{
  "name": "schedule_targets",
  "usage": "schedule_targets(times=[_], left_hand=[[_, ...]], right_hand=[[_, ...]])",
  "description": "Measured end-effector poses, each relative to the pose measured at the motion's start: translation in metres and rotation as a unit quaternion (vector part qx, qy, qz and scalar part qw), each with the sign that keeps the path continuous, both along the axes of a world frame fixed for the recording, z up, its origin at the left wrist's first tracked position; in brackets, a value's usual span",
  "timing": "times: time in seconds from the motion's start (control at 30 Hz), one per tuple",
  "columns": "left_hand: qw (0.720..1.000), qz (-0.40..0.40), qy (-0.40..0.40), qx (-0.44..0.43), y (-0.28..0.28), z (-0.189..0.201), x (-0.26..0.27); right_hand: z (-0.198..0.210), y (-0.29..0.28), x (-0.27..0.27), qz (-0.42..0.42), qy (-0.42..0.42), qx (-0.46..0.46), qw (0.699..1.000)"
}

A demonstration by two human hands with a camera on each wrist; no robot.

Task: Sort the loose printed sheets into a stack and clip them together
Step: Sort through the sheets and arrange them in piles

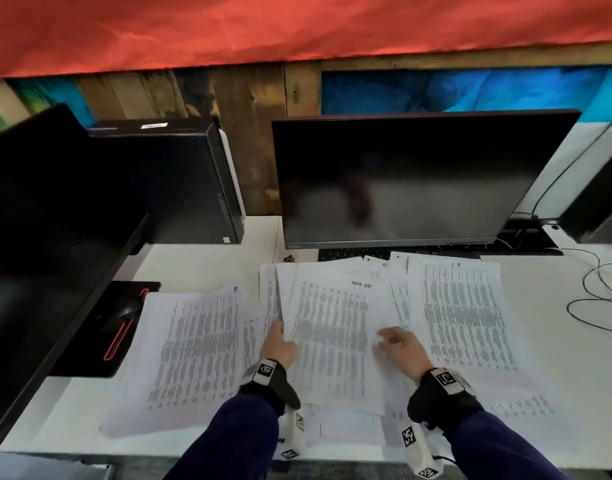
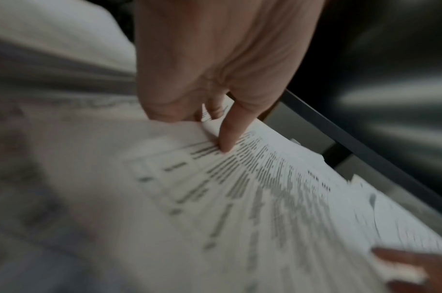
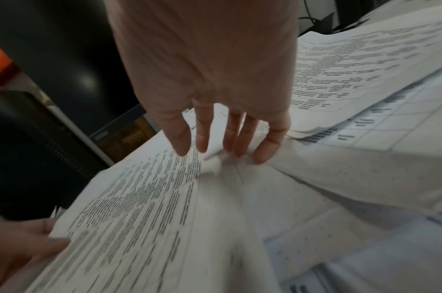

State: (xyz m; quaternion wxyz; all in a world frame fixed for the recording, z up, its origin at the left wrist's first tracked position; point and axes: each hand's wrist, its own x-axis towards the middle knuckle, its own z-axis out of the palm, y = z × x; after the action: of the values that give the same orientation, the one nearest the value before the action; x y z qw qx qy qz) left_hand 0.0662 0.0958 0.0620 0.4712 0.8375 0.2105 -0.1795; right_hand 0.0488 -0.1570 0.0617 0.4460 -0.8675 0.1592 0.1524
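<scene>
White sheet (image 1: 332, 327) — left hand (image 1: 280, 348) pinches edge, right hand (image 1: 399, 348) fingertips on it.

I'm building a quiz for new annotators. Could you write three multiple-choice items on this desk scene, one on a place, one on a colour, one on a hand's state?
1. Where does the small black binder clip lie?
A. on the white desk, below the central monitor's left corner
B. on the black mouse
C. in the right hand

2. What colour is the cloth hanging above the desk?
A. green
B. red-orange
C. white

3. What is the left hand doing?
A. resting flat on the desk
B. pinching the edge of the white printed sheet headed "Task List"
C. holding a pen

Answers: 1 A, the clip sits on the desk by that corner; 2 B, the drape is red-orange; 3 B, thumb on top, sheet edge lifted.
</scene>
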Motion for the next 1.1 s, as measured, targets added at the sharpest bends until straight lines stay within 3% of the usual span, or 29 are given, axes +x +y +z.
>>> schedule_targets(times=[0.1,0.23,0.37,0.47,0.67,0.8,0.97,1.1], left_hand=[[0.996,-0.004,-0.081,0.048,0.013,0.003,-0.008],[0.992,0.038,-0.112,-0.053,0.042,-0.006,-0.011],[0.978,0.068,-0.059,-0.188,0.036,-0.003,-0.017],[0.967,0.05,-0.034,-0.247,0.008,-0.001,-0.016],[0.975,-0.022,-0.011,-0.221,-0.079,0.006,-0.003],[0.992,-0.057,-0.006,-0.113,-0.13,0.0,0.009],[0.998,0.011,0.053,-0.03,-0.156,-0.006,0.027],[0.993,-0.03,0.108,0.037,-0.164,-0.001,0.032]], right_hand=[[0.002,-0.032,-0.003,-0.141,-0.055,-0.078,0.985],[0.009,-0.087,-0.009,-0.249,0.044,-0.172,0.952],[0.01,-0.122,-0.025,-0.283,0.133,-0.239,0.919],[0.011,-0.138,-0.027,-0.254,0.146,-0.24,0.926],[0.011,-0.152,-0.007,-0.2,0.145,-0.161,0.956],[0.003,-0.17,0.01,-0.245,0.115,-0.121,0.955],[-0.012,-0.179,0.018,-0.235,0.101,0.037,0.966],[-0.029,-0.175,0.018,-0.206,0.085,0.149,0.964]])
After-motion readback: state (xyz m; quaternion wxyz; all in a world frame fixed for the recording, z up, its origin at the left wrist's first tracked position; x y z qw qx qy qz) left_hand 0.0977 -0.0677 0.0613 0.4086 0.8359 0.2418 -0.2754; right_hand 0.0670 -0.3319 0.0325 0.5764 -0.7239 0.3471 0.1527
